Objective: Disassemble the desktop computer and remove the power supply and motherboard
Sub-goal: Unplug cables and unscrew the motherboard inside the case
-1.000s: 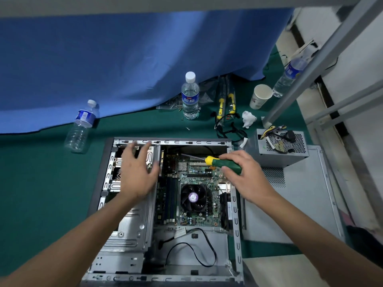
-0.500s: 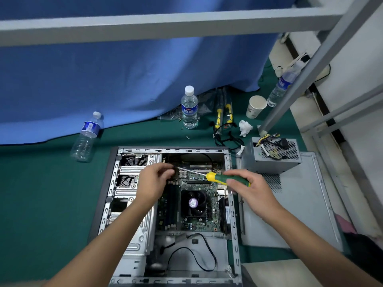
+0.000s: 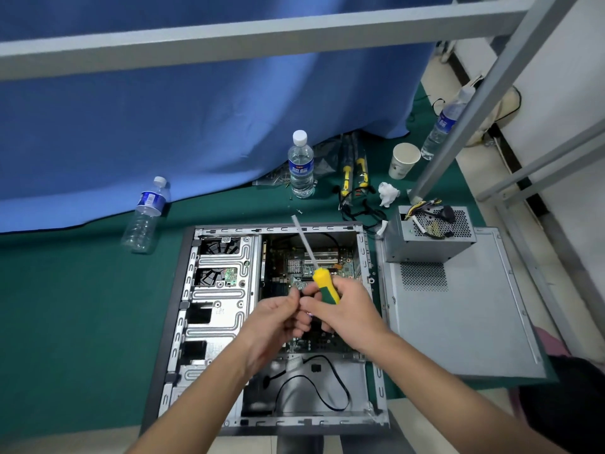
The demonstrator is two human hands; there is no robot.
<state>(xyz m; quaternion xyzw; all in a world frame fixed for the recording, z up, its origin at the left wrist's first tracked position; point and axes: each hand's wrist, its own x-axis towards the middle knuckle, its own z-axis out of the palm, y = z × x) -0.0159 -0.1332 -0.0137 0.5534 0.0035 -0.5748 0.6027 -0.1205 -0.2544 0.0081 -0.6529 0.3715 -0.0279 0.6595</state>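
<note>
Right hand (image 3: 347,312) is gripping the screwdriver (image 3: 322,283) over the open case (image 3: 363,244), shaft pointing far. Left hand (image 3: 278,317) is pinching fingertips together beside it; can't tell on what.

upright water bottle (image 3: 301,165), blue label (white characters, unreadable)

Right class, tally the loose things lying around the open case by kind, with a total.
Water bottles: 3
Paper cup: 1
Power supply: 1
Side panel: 1
Crumpled tissue: 1
Yellow-handled tools by the curtain: 2
Total: 9
</note>
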